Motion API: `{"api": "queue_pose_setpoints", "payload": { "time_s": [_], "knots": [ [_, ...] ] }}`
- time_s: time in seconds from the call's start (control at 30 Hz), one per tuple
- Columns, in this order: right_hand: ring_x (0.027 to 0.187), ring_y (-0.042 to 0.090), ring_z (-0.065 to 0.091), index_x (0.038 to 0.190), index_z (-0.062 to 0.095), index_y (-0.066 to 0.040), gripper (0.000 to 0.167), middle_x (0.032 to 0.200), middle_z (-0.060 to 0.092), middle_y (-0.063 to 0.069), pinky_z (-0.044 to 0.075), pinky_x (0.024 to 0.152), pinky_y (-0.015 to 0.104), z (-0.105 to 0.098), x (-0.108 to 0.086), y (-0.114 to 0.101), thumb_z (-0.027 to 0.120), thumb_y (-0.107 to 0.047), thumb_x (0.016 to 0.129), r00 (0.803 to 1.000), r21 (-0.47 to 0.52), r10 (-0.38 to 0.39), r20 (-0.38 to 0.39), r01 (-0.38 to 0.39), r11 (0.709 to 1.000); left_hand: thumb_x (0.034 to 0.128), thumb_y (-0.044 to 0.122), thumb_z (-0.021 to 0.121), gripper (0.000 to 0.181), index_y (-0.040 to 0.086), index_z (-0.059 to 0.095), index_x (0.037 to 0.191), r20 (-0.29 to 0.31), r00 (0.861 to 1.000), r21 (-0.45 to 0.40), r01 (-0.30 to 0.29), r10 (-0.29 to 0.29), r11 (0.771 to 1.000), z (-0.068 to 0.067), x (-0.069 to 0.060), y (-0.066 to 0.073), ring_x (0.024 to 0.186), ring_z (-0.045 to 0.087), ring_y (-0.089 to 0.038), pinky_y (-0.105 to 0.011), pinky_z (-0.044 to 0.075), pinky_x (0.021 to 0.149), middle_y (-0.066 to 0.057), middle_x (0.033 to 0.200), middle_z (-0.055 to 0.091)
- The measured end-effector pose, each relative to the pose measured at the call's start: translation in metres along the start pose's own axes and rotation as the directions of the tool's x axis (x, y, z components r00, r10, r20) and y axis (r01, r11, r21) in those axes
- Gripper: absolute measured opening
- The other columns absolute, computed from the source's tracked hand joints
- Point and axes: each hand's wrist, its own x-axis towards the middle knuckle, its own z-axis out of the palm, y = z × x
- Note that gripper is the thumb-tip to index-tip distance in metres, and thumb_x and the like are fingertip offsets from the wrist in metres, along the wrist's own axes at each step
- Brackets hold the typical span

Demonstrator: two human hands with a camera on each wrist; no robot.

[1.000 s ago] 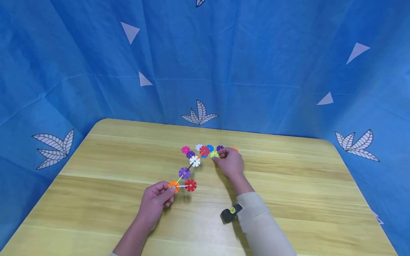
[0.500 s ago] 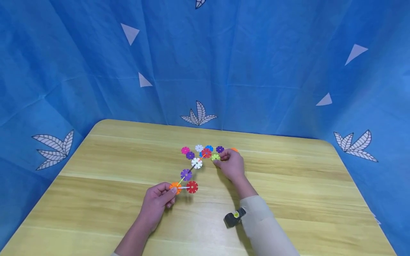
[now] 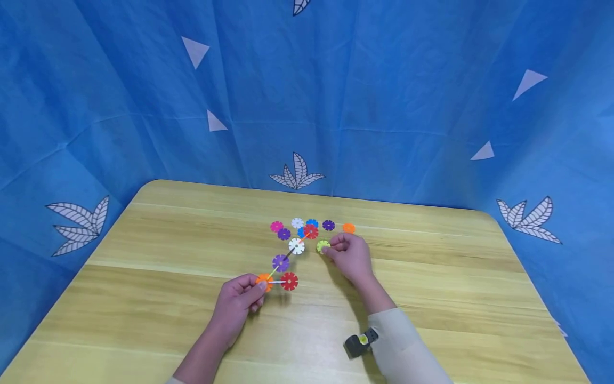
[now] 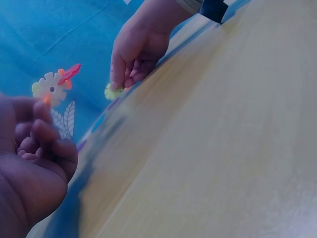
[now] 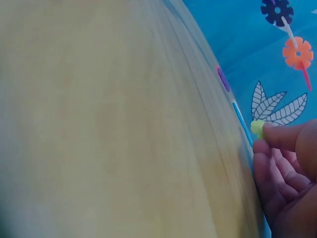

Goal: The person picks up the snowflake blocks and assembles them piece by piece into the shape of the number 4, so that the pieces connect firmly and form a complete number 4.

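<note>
My left hand (image 3: 240, 298) pinches an orange notched disc (image 3: 264, 282) at the near end of a joined chain of plastic snowflake discs. From it the chain runs up and away through a purple disc (image 3: 281, 263) and a white disc (image 3: 296, 246) to a red disc (image 3: 310, 231); another red disc (image 3: 289, 281) sticks out to the right. Between thumb and fingers my right hand (image 3: 352, 257) holds a yellow-green disc (image 3: 323, 246), apart from the chain. In the right wrist view, the yellow-green disc (image 5: 257, 128) shows at the thumb tip.
Loose discs lie behind the chain: pink (image 3: 276, 226), purple (image 3: 284, 234), white (image 3: 297, 223), blue (image 3: 312, 223), dark purple (image 3: 328, 225) and orange (image 3: 348, 228). The wooden table (image 3: 455, 298) ends at a blue curtain (image 3: 384, 96). A black device (image 3: 360, 344) sits at the right sleeve.
My right hand has drawn back toward me with the yellow-green disc, uncovering the loose orange disc. My left hand and the chain have shifted slightly to the right.
</note>
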Motion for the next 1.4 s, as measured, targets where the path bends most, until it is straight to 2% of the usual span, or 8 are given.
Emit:
{"api": "queue_pose_setpoints", "payload": {
  "time_s": [0.4,0.6,0.8,1.1,1.4],
  "knots": [
    [0.067,0.019,0.067,0.088,0.068,-0.006,0.020,0.075,0.068,0.005,0.055,0.062,0.031,-0.012,-0.028,0.000,0.085,-0.012,0.079,0.999,0.100,0.021,0.050,-0.026,0.995,0.0938,0.000,0.063,0.012,-0.008,0.061,0.085,0.023,1.000,0.015,0.018,-0.018,1.000,0.008,0.001,-0.001,0.056,0.048,-0.013,-0.021,0.043,0.052,-0.010,0.068,0.056],
    [0.071,0.023,0.069,0.091,0.066,-0.003,0.019,0.080,0.068,0.010,0.058,0.063,0.033,-0.013,-0.043,-0.004,0.082,-0.003,0.081,0.995,0.232,0.005,0.103,-0.029,0.972,0.0939,0.000,0.063,0.014,-0.009,0.059,0.084,0.036,0.999,0.016,0.022,-0.022,1.000,0.012,0.002,-0.001,0.056,0.047,-0.013,-0.022,0.042,0.052,-0.010,0.067,0.055],
    [0.074,0.025,0.069,0.093,0.066,-0.002,0.021,0.083,0.067,0.012,0.058,0.064,0.034,-0.019,-0.057,-0.010,0.081,0.000,0.080,0.989,0.311,-0.018,0.144,-0.028,0.950,0.0944,0.001,0.063,0.015,-0.010,0.059,0.084,0.056,0.998,0.007,0.027,-0.027,1.000,0.015,0.003,0.000,0.057,0.047,-0.013,-0.022,0.042,0.053,-0.010,0.067,0.055],
    [0.073,0.024,0.067,0.091,0.068,-0.002,0.019,0.082,0.068,0.012,0.059,0.065,0.034,-0.024,-0.072,-0.010,0.082,0.001,0.079,0.978,0.307,-0.096,0.186,0.035,0.951,0.0941,0.003,0.064,0.014,-0.008,0.061,0.086,0.050,0.998,0.016,0.030,-0.031,0.999,0.019,0.004,0.001,0.057,0.048,-0.014,-0.022,0.043,0.054,-0.011,0.069,0.056],
    [0.071,0.025,0.068,0.089,0.071,-0.005,0.015,0.082,0.071,0.008,0.059,0.064,0.035,-0.023,-0.079,-0.004,0.081,0.001,0.079,0.965,0.281,-0.154,0.213,0.091,0.956,0.0955,0.003,0.062,0.017,-0.009,0.060,0.085,0.053,0.998,0.021,0.029,-0.030,0.999,0.021,0.004,0.000,0.056,0.047,-0.013,-0.022,0.042,0.054,-0.008,0.066,0.055]
  ]
}}
